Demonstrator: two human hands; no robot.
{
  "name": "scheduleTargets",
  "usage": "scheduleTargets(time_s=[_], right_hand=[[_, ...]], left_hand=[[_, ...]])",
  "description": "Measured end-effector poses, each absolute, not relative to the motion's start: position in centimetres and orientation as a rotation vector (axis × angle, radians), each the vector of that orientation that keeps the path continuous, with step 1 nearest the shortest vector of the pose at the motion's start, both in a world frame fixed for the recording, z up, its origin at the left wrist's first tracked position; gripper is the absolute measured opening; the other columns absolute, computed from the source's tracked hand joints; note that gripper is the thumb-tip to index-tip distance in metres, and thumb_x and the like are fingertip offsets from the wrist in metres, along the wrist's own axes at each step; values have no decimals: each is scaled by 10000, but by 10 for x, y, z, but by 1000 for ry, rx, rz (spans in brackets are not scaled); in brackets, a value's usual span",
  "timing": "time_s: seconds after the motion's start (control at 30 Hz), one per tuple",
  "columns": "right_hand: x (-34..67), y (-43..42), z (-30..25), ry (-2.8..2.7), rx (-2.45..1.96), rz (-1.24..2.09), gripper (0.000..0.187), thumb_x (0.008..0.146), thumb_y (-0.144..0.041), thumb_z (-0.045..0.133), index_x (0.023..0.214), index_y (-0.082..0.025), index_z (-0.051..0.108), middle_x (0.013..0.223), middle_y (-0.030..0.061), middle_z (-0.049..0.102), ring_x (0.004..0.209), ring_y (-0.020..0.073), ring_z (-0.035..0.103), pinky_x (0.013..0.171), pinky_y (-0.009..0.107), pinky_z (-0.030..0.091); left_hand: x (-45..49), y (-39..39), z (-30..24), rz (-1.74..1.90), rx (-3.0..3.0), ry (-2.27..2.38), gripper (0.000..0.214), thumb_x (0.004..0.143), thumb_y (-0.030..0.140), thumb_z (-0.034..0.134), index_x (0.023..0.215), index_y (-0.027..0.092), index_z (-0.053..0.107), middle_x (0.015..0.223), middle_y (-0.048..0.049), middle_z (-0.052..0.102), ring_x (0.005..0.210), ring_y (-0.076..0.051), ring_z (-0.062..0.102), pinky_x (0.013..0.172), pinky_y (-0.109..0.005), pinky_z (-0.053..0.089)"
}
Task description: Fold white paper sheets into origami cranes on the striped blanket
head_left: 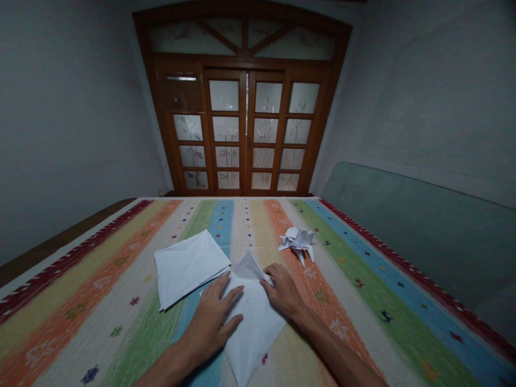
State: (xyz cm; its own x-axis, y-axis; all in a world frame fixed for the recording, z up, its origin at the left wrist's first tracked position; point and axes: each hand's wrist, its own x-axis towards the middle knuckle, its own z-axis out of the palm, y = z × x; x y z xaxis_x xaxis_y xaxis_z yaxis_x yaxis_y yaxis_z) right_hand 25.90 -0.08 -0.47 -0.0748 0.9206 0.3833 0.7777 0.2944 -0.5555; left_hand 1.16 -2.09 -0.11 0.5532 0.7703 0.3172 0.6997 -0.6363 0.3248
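A white sheet of paper, partly folded, lies in front of me with one corner toward me. Its far corner forms a shaded, pointed flap. My left hand rests on the sheet's left side, fingers apart and thumb stretched out. At the upper right edge, my right hand pinches the paper between thumb and curled fingers. To the left, close to my left fingertips, is a stack of white paper. Beyond my right hand sits a folded paper flower with pointed petals.
A striped, multicoloured cloth covers the table. Behind its far edge stand wooden doors with glass panes. A pale greenish panel leans along the right wall, beside the table.
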Motion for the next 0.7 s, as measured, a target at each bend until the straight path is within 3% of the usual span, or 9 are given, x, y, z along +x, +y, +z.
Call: scheduleTargets(time_s=[0.17, 0.27, 0.4, 0.57, 0.7], right_hand=[[262, 5, 3, -1630, -1334, 607, 68, 765, -219, 614, 823, -184, 622, 742, 16, 677, 706, 203, 626, 656, 276, 456], [261, 8, 5, -1500, -1224, 697, 118, 721, -263, 642, 807, -183, 626, 761, 20, 680, 715, 205, 625, 654, 276, 464], [259, 8, 3, -1427, -1214, 741, 192, 721, -313, 669, 852, -175, 651, 737, 16, 674, 662, 187, 613, 613, 267, 465], [258, 8, -3, -1439, -1220, 812, 228, 764, -286, 617, 965, -181, 645, 615, -41, 603, 508, 138, 555, 494, 224, 417], [259, 8, -2, -1454, -1221, 789, 192, 807, -272, 561, 965, -189, 633, 621, -36, 612, 490, 143, 582, 479, 232, 444]], left_hand=[[5, -3, 12, 985, 2289, 1349, 321, 865, 212, 583, 1154, 274, 710, 1429, -117, 517, 1203, -308, 595, 1038, -513, 476], [0, 6, 30, 944, 2091, 1296, 330, 796, 205, 589, 1094, 236, 727, 1141, -93, 709, 1073, -286, 663, 942, -429, 531], [-11, 17, 55, 828, 2002, 1219, 220, 772, 247, 563, 879, 208, 751, 925, -67, 774, 922, -266, 708, 891, -364, 529], [-53, 55, 79, 814, 2107, 1422, 260, 722, 282, 543, 876, 234, 746, 968, -43, 784, 980, -289, 696, 928, -378, 497], [-101, 104, 88, 762, 2146, 1473, 288, 668, 342, 580, 879, 229, 740, 1017, -46, 778, 1010, -311, 682, 947, -390, 495]])
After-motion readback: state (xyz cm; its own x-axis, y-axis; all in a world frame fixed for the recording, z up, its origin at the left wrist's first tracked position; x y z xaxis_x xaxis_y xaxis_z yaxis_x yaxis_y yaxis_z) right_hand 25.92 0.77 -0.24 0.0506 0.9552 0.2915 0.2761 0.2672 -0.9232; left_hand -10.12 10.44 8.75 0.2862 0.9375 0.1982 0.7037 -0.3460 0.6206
